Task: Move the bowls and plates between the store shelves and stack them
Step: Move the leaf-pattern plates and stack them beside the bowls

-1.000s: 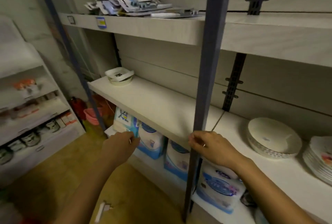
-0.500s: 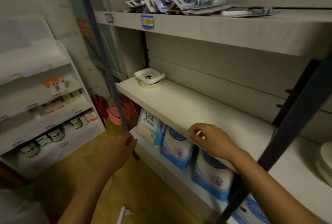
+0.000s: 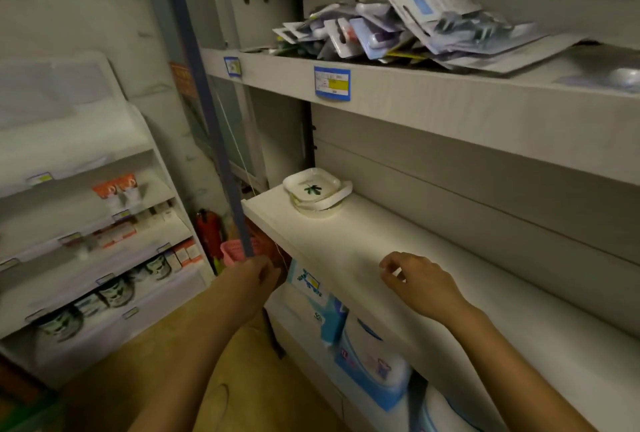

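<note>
dishes: I'm seeing a small stack of dishes (image 3: pixel 317 192) sitting at the far left end of the middle shelf (image 3: pixel 450 279), close to the back panel. A white square plate with a green leaf mark is lying on top, slightly askew over a round bowl.
right hand: the right hand (image 3: pixel 420 284) is hovering over the front part of the middle shelf, well apart from the dishes. Its fingers are hanging loosely curled with thumb and forefinger close together, nothing in them. I can't tell if it's touching the shelf.
left hand: the left hand (image 3: pixel 254 277) is sitting lower, just off the shelf's front left corner, by the foot of the blue post (image 3: pixel 207 120). Its back is facing me and the fingers are curling under, so I can't tell whether it's holding anything.
upper shelf: the upper shelf (image 3: pixel 450 113) is carrying a loose pile of blister packs (image 3: pixel 415 26), and a blue price tag (image 3: pixel 332 82) is hanging on its front edge.
below: blue-and-white tissue packs (image 3: pixel 374 359) are standing under the middle shelf.
left side: a pink basket (image 3: pixel 233 253) and a red extinguisher (image 3: pixel 209 234) are sitting on the floor behind the post. A white side rack (image 3: pixel 86 161) is holding jars and small boxes.
</note>
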Tool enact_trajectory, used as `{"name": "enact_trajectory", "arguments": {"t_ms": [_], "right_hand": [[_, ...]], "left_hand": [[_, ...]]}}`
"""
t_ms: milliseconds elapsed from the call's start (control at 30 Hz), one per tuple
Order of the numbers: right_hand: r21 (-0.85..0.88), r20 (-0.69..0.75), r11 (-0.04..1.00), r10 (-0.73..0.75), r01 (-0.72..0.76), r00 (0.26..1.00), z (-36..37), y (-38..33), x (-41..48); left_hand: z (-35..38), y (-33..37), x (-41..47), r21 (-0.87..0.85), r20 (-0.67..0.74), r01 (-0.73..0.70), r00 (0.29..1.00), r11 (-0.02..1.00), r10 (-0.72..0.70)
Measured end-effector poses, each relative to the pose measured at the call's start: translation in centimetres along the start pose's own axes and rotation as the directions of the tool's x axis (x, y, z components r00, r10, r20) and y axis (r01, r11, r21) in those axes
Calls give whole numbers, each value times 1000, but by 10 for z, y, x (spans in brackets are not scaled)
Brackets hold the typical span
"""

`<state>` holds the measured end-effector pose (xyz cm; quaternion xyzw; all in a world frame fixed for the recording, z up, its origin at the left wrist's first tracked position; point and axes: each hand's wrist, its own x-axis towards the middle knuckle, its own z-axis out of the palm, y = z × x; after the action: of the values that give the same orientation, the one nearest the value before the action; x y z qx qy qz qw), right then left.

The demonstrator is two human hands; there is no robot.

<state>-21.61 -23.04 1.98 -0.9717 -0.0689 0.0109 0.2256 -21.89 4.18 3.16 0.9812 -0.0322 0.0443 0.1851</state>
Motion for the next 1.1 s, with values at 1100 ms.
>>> {"name": "enact_trajectory", "arguments": {"t_ms": [1100], "right_hand": [[-24, -175, 846, 521, -532, 836, 58, -69, 235]], "left_hand": [[56, -112, 410, -8, 250, -217, 945, 976, 213]]}}
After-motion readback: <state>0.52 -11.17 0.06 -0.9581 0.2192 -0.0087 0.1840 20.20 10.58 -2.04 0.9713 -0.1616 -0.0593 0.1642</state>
